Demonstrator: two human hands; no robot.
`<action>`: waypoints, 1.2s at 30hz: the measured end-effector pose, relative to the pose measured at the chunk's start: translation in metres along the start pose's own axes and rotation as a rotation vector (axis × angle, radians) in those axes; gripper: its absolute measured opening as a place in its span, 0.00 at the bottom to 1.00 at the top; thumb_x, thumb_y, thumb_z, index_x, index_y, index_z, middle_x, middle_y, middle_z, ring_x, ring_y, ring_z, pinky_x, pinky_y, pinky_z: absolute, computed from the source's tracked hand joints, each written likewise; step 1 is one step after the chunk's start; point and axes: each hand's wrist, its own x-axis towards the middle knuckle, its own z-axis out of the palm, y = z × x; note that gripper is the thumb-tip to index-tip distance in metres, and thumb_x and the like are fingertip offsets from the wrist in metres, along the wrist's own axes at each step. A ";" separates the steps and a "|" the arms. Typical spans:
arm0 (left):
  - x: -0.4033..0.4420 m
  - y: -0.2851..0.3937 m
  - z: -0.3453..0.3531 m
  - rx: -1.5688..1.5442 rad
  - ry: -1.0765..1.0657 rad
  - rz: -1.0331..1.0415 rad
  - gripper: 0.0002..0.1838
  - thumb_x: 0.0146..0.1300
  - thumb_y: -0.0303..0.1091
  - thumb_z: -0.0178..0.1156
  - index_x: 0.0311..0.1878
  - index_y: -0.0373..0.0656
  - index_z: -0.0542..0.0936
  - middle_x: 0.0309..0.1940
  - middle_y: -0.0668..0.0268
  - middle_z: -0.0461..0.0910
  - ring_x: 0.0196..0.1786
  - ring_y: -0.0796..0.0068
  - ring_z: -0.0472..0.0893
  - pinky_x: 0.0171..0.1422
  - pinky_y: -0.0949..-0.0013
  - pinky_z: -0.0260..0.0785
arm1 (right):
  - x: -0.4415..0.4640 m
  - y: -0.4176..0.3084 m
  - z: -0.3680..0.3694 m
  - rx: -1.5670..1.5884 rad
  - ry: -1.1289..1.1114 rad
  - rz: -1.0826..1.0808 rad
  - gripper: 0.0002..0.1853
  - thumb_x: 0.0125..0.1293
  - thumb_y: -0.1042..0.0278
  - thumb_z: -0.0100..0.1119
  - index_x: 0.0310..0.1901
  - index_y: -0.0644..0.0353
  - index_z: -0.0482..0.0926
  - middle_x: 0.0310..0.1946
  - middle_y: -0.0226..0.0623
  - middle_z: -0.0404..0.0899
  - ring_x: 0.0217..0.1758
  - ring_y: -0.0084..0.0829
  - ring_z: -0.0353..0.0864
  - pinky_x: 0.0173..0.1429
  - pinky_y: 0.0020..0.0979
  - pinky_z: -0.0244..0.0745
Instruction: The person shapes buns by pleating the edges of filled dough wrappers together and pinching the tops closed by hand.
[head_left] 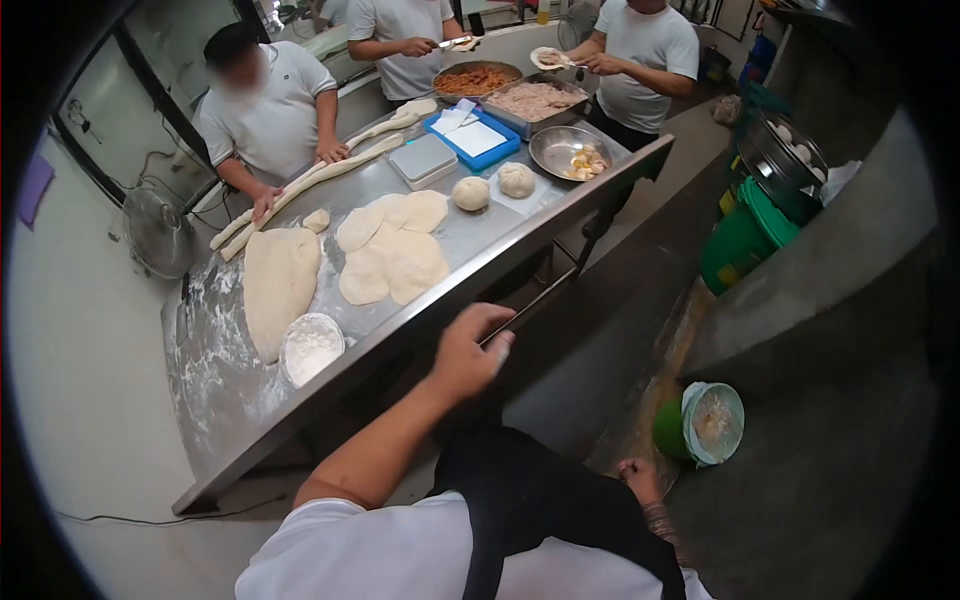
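My left hand [470, 352] is held out in front of the steel table's near edge [430, 303], thumb and fingers apart, with nothing in it. Low at my side hangs my right hand [638, 478], its fingers curled and no object visible in them. Nearest my left hand on the table are flat dough rounds [405, 262], overlapping one another. A bowl of flour [313, 350] stands at the near edge beside a thick dough slab [282, 285]. Further right sit two dough balls, one [471, 193] on the steel and one [516, 180] on a white sheet.
A co-worker [265, 125] presses long dough ropes [315, 185]; two others hold filled wrappers. A scale [424, 162], blue tray [490, 150], filling trays [535, 100] and metal bowl [570, 155] fill the far end. On the floor stand a lined green bucket [675, 430] and green bin [735, 250].
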 end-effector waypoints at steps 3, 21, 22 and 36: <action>-0.045 0.015 0.053 0.023 -0.216 0.127 0.17 0.61 0.26 0.68 0.54 0.41 0.82 0.52 0.57 0.82 0.58 0.57 0.83 0.65 0.60 0.74 | -0.017 0.088 0.024 0.085 -0.086 -0.105 0.11 0.70 0.65 0.65 0.39 0.67 0.86 0.35 0.45 0.86 0.38 0.30 0.85 0.46 0.35 0.78; -0.229 0.024 0.001 -0.028 -0.124 -0.283 0.16 0.67 0.28 0.66 0.57 0.40 0.81 0.50 0.60 0.81 0.50 0.67 0.85 0.57 0.66 0.78 | -0.042 0.097 0.056 -0.292 -0.256 0.178 0.22 0.72 0.52 0.63 0.43 0.70 0.82 0.33 0.42 0.84 0.33 0.35 0.81 0.40 0.39 0.77; -0.236 0.024 -0.008 -0.038 -0.120 -0.299 0.16 0.66 0.28 0.66 0.57 0.40 0.81 0.50 0.60 0.81 0.50 0.67 0.85 0.57 0.66 0.77 | -0.038 0.090 0.070 -0.151 -0.265 0.040 0.17 0.73 0.58 0.62 0.41 0.69 0.81 0.31 0.37 0.81 0.31 0.29 0.77 0.38 0.34 0.74; -0.392 -0.014 -0.148 -0.139 -0.014 -0.591 0.14 0.68 0.25 0.65 0.56 0.39 0.82 0.47 0.61 0.85 0.51 0.72 0.85 0.59 0.68 0.77 | -0.164 -0.190 0.228 0.116 -0.450 -0.409 0.14 0.71 0.64 0.65 0.51 0.65 0.84 0.40 0.33 0.86 0.44 0.24 0.82 0.52 0.29 0.78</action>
